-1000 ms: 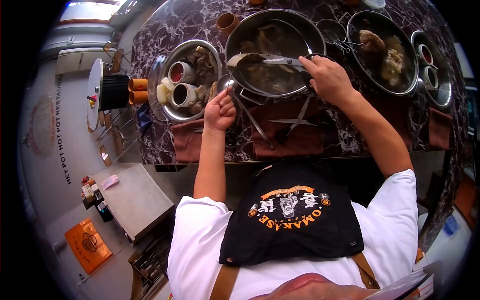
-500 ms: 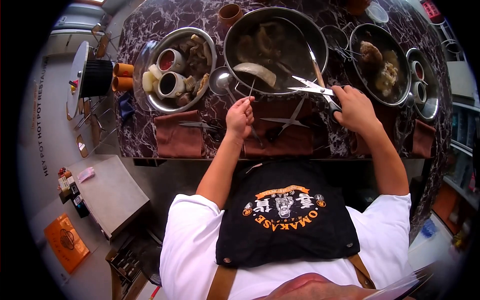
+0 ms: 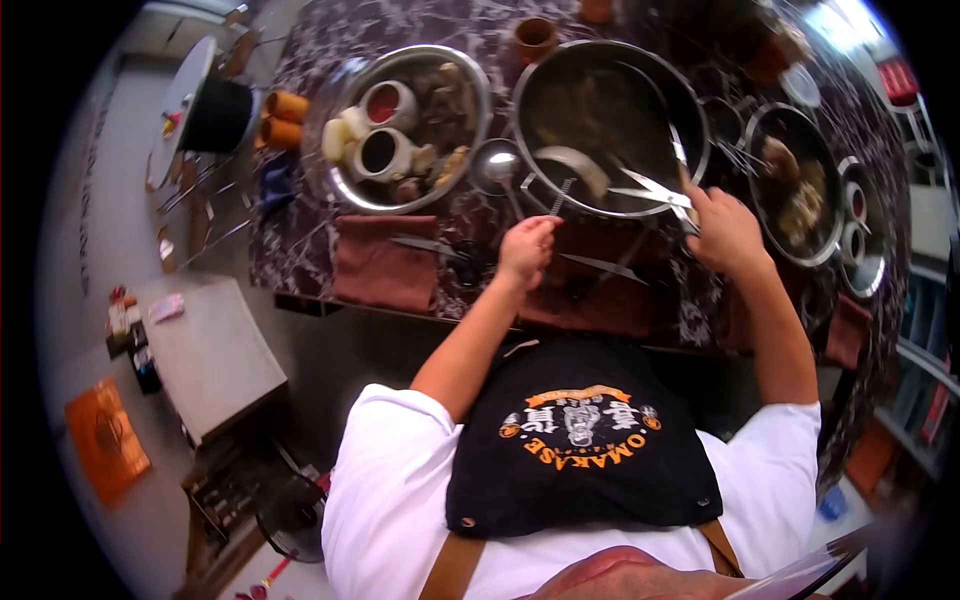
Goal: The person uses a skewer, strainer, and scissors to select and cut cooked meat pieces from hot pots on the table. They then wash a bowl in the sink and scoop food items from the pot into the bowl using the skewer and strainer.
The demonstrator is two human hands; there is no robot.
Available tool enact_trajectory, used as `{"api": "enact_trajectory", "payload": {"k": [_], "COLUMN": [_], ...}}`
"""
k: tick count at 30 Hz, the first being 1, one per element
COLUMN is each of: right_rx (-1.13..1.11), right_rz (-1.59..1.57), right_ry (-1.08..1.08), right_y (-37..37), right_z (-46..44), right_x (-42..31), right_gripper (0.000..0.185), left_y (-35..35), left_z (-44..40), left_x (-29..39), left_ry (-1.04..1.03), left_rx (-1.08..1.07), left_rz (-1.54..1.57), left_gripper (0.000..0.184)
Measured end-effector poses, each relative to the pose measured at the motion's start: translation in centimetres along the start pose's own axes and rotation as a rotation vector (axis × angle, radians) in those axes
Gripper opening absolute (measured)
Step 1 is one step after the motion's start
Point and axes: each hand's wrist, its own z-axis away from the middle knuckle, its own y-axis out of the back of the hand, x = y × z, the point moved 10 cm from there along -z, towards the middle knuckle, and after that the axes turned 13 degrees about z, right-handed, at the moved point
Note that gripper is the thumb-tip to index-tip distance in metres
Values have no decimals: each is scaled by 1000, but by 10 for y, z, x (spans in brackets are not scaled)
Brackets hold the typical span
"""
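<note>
My left hand (image 3: 528,250) is closed on a thin twisted metal skewer (image 3: 563,193). Its far end meets a pale, curved piece of food (image 3: 575,165) at the near left rim of a large metal pot (image 3: 692,105) of brownish broth. In my right hand (image 3: 728,235) are kitchen scissors (image 3: 660,193), blades spread over the pot's near right side. Their tips are close to the food; whether they touch it I cannot tell. A long utensil (image 3: 678,150) leans in the pot just beyond the scissors. The scissors' handles are mostly covered by my fingers.
A ladle (image 3: 498,162) lies left of the pot, beside a metal basin (image 3: 484,120) of food pieces and two sauce cups. Brown napkins (image 3: 385,270) and other scissors (image 3: 468,262) lie along the near edge. Another food bowl (image 3: 836,215) stands at right.
The whole view has shifted, so the table sits further right and lower. The scissors' tips and the pale piece of food have come closer together. Both hands keep their holds.
</note>
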Motion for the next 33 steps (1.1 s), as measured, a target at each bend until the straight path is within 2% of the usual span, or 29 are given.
{"api": "enact_trajectory", "payload": {"k": [1, 3, 5, 11, 13, 17, 23, 26, 29, 31, 33], "right_rx": [-20, -36, -68, -40, -12, -44, -14, -31, -52, -10, -80], "right_rz": [-11, -25, -75, -63, -68, -3, 5, -42, -139, -297, -429], "right_ry": [-9, -22, -46, -70, -64, -122, -38, -23, -13, -9, -17], "right_y": [5, 2, 8, -8, -20, -31, -45, -43, -41, -42, -51], "right_z": [3, 5, 6, -22, -34, -50, -94, -96, -94, -93, -99], "right_x": [-2, -1, -5, -21, -26, -25, -26, -16, 1, 17, 33], "right_gripper": [81, 65, 57, 55, 53, 43, 33, 31, 35, 40, 46], "left_y": [-2, -7, -11, -25, -25, -46, -46, -19, 25, 71, 111], "left_z": [-4, -8, -13, -20, -35, -37, -20, 4, 45, 66, 97], "left_x": [0, 2, 3, 5, 4, 15, 29, 38, 48, 49, 53], "left_ry": [-3, 21, 34, 35, -33, -42, -100, -166, -181, -241, -332], "left_rx": [-29, -22, -11, 19, 15, 15, -45, -90, 17, 117, 221], "left_rz": [-12, -40, -89, -178, -212, -210, -289, -289, -269, -211, -149], "left_gripper": [15, 14, 13, 11, 11, 11, 14, 16, 23, 23, 21]}}
